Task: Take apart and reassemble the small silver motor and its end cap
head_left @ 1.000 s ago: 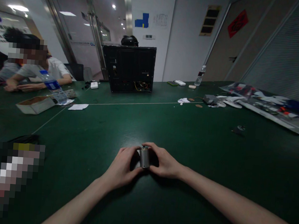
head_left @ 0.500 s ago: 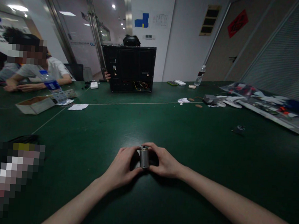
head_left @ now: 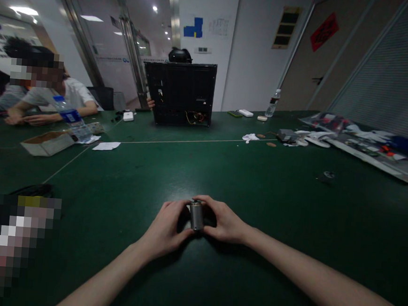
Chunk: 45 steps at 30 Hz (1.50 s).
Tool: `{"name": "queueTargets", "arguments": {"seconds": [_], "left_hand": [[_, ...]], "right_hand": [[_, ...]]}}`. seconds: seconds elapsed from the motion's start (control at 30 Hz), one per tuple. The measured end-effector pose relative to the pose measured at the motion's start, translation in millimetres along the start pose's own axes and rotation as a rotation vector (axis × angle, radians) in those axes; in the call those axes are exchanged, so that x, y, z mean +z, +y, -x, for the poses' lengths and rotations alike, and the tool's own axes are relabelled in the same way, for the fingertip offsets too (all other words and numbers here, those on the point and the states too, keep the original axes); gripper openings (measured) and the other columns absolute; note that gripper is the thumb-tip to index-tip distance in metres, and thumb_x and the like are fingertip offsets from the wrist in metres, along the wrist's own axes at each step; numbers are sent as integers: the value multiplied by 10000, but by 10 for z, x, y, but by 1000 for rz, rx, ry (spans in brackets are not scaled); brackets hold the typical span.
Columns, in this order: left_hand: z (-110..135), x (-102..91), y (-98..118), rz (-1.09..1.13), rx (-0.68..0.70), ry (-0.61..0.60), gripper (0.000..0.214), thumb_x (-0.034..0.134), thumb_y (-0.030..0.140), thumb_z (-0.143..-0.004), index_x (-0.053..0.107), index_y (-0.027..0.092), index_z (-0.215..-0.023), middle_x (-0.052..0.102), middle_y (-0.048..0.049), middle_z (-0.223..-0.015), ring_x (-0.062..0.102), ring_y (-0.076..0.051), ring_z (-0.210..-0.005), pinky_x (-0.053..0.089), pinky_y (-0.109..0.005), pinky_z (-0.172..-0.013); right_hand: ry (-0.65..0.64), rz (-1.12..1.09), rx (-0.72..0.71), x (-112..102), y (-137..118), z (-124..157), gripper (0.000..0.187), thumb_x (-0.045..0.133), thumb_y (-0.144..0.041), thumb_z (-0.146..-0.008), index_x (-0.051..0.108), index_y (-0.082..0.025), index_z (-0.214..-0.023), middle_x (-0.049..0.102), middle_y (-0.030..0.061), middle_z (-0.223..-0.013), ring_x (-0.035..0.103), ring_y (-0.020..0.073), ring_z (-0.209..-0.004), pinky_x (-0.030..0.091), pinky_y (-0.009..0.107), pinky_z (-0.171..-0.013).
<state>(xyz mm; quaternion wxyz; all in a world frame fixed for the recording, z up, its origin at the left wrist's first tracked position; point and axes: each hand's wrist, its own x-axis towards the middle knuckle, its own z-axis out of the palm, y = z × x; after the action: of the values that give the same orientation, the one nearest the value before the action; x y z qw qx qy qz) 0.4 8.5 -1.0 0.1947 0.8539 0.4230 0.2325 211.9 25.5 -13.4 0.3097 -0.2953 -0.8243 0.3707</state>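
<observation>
A small grey metal cylinder that looks like an electric motor is held between my two hands, just above or on the green table. My left hand grips it from the left, thumb at the lower end and fingers at the upper end. From the other side, my right hand pinches it the same way, its fingertips over the top end. A dark gap shows inside each curled hand. Farther off to the right lies a small dark round part.
A black panel-like case with exposed wires stands upright at the far side, a person's hand at its edge. On the left are an open box, a water bottle and a seated person. A cluttered board lies at right.
The black case across the table has shifted slightly to the right and tilted, with the hand at its edge. My hands and the motor are nearly still.
</observation>
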Motion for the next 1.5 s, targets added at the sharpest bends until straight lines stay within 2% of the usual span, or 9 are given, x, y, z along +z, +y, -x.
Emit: {"name": "queueTargets", "arguments": {"seconds": [0.63,0.93,1.17,1.5], "left_hand": [[-4,2,4,-15,12,9,482,663,242,-748,460,186,-1182,609,-85,-1094,579,-258,-983,449,-432,-872],[-12,-3,9,-19,-6,-9,472,650,247,-752,465,194,-1183,609,-86,-1117,581,-265,-998,457,-437,-868],[-10,10,2,-5,-24,-9,479,648,228,-745,462,198,-1185,607,-90,-1117,576,-271,-1004,448,-454,-881],[-10,-14,33,-8,-18,-26,550,626,206,-756,387,193,-1252,582,-104,-1167,564,-272,-1028,450,-443,-882]], "right_hand": [[10,-27,1,15,21,0,643,679,-152,-696,384,-199,-1266,612,44,-1006,605,154,-874,478,291,-806],[-11,-54,11,15,26,0,666,666,-145,-706,353,-198,-1291,606,78,-1099,599,184,-995,457,341,-898],[-8,-20,14,3,21,2,692,675,-144,-694,350,-191,-1304,574,94,-1147,591,187,-1000,465,340,-894],[-15,-28,39,16,23,10,645,670,-214,-730,335,-179,-1280,606,89,-1053,604,182,-933,478,336,-835]]}}
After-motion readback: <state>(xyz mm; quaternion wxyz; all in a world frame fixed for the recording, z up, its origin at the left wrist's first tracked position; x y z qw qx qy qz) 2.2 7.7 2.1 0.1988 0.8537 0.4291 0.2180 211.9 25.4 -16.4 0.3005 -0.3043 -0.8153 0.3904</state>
